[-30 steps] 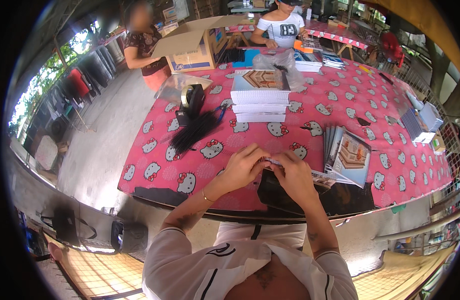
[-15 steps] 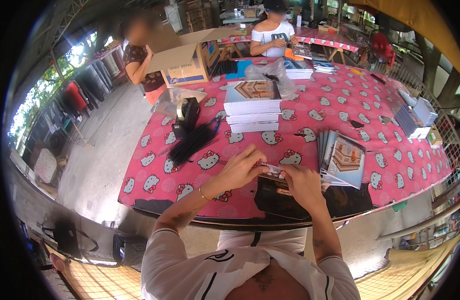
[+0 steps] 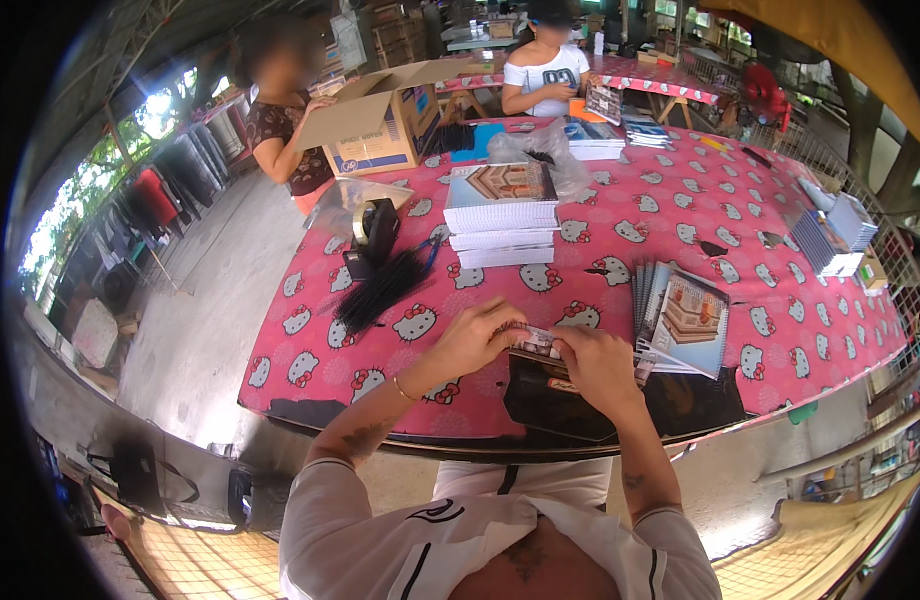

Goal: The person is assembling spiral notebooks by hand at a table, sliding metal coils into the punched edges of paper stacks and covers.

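Note:
Between my hands is a spiral notebook (image 3: 537,343), held nearly edge-on over a black sheet (image 3: 525,408) at the table's near edge. My left hand (image 3: 485,330) is closed on its left end with bent fingers. My right hand (image 3: 592,365) grips its right end, thumb along the edge. The inner fingers are partly hidden. Fanned spiral notebooks (image 3: 690,320) with a building on the cover lie just right of my right hand. Beyond my hands stands a neat stack of similar notebooks (image 3: 500,215). A bundle of thin black coils (image 3: 385,292) lies to the left.
A black tape dispenser (image 3: 377,238) sits behind the coils on the pink patterned tablecloth (image 3: 600,285). One person stands by an open cardboard box (image 3: 380,135) at the far left; another is across the table. More notebooks (image 3: 830,240) lie at the right edge, near a wire fence.
My hands keep their hold on the notebook and shift only slightly. The person at the far left has brought a hand down onto the box; the person across has lowered a hand.

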Motion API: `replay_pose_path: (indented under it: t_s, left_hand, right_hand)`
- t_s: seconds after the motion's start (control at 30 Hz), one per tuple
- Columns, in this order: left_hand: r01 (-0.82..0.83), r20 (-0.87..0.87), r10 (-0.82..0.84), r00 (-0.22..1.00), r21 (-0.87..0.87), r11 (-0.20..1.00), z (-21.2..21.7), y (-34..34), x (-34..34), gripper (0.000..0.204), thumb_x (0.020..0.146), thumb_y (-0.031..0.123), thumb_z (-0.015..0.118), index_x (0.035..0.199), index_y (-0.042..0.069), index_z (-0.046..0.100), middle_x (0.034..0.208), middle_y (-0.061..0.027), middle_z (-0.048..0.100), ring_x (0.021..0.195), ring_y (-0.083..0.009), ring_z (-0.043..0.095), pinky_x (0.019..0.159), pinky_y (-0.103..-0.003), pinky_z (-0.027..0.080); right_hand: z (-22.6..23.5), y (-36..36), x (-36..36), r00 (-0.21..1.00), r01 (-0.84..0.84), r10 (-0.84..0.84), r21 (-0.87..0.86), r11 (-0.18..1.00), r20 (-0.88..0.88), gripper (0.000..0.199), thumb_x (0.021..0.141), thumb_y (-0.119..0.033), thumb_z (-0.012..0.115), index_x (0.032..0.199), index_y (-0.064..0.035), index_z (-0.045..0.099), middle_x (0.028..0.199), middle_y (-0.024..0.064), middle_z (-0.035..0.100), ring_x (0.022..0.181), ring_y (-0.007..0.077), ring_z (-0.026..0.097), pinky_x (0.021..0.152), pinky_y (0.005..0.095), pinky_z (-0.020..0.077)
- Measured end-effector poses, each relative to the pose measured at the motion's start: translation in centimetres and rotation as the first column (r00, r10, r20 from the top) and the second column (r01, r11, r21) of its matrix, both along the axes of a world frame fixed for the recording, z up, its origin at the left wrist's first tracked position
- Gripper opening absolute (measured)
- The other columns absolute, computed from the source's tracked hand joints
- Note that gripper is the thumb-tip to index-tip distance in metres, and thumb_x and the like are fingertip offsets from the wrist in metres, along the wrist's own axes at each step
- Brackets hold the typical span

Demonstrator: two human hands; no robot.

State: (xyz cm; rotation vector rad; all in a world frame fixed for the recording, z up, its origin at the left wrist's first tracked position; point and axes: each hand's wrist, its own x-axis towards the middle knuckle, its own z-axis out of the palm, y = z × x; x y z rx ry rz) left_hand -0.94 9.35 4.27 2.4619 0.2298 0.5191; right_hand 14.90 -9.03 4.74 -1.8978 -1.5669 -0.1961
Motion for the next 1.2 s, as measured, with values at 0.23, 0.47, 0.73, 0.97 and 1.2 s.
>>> replay_pose_path:
  t_s: [0.23,0.47,0.73,0.97,1.2]
  left_hand:
    - [-0.263,0.175,0.197,0.965,0.585,0.767,-2.0,-4.7,0.9,0.071,0.096,0.049,0.058,0.141,-0.004,0.047,0.147,-0.0216,0.045,0.133,-0.0409,0.044,0.108,-0.061,0.029]
    - [-0.334,0.154,0.307,0.939,0.621,0.71,-4.0,-5.7,1.3,0.083,0.097,0.057,0.051,0.153,-0.003,0.035,0.162,-0.0221,0.03,0.152,-0.0372,0.024,0.115,-0.07,0.013]
    - [-0.336,0.137,0.329,0.934,0.644,0.687,-3.6,-7.2,0.3,0.088,0.094,0.058,0.056,0.154,-0.003,0.034,0.161,-0.0228,0.031,0.152,-0.0369,0.026,0.115,-0.069,0.015]
    - [-0.256,0.07,0.277,0.958,0.639,0.725,-3.9,-8.1,0.4,0.086,0.094,0.056,0.056,0.153,-0.003,0.034,0.16,-0.0272,0.03,0.151,-0.0394,0.026,0.116,-0.066,0.018]
    - [-0.152,0.035,0.163,0.986,0.588,0.794,-4.2,-9.2,1.0,0.088,0.094,0.056,0.055,0.15,-0.008,0.034,0.158,-0.0318,0.029,0.15,-0.0434,0.025,0.116,-0.067,0.019]
  right_hand:
    - [0.1,0.0,-0.2,1.0,0.0,0.0,-0.001,1.0,-0.013,0.014,0.091,-0.017,0.064,0.102,-0.0125,0.072,0.085,0.0101,0.07,0.074,0.0336,0.069,0.065,0.046,0.0538]
    - [-0.4,0.3,0.4,1.0,-0.031,0.031,-0.006,1.0,0.0,0.017,0.09,-0.018,0.064,0.105,-0.0126,0.069,0.084,0.0112,0.069,0.072,0.0345,0.069,0.065,0.0454,0.0528]
    - [0.6,-2.6,0.2,0.978,0.025,-0.034,0.049,0.998,0.204,0.031,0.089,-0.019,0.066,0.12,-0.0155,0.068,0.087,0.0094,0.071,0.076,0.0319,0.07,0.068,0.0442,0.0557]
    - [0.0,-2.6,0.6,0.998,-0.004,0.006,-0.035,0.999,0.066,0.03,0.088,-0.016,0.068,0.119,-0.0157,0.07,0.091,0.0112,0.073,0.079,0.0338,0.07,0.069,0.0449,0.0548]
    - [0.1,-2.6,1.8,0.999,-0.004,0.005,-0.053,0.999,0.033,0.031,0.087,-0.016,0.07,0.118,-0.0136,0.07,0.09,0.0126,0.074,0.079,0.0345,0.07,0.069,0.0454,0.0549]
